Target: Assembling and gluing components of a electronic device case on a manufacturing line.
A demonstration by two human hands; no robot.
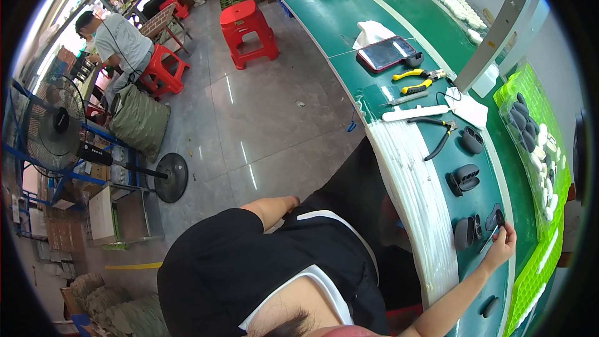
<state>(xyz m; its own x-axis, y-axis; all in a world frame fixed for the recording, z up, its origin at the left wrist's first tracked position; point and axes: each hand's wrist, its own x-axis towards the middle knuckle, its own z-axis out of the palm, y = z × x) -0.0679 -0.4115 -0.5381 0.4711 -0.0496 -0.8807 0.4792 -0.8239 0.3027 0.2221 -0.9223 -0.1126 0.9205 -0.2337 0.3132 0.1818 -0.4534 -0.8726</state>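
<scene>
My right hand (501, 244) is over the green bench at the right, its thumb and fingers pinched on a small dark piece (500, 218). A thin pale strip (488, 243) lies beside the fingers; whether they also grip it I cannot tell. Just left of the hand lies an open black earbud case (465, 233). Farther along the bench are a second open black case (467, 178) and a dark case (472, 140). A dark oval piece (490, 306) lies nearer me. My left hand (292, 203) is low by my lap, its fingers hidden.
Black-handled cutters (442, 137), yellow-handled pliers (419, 80) and a phone (385, 53) lie farther up the bench. A green tray (527, 302) with dark and white pieces runs along the right. Red stools (246, 31), a standing fan (61, 122) and seated people occupy the left.
</scene>
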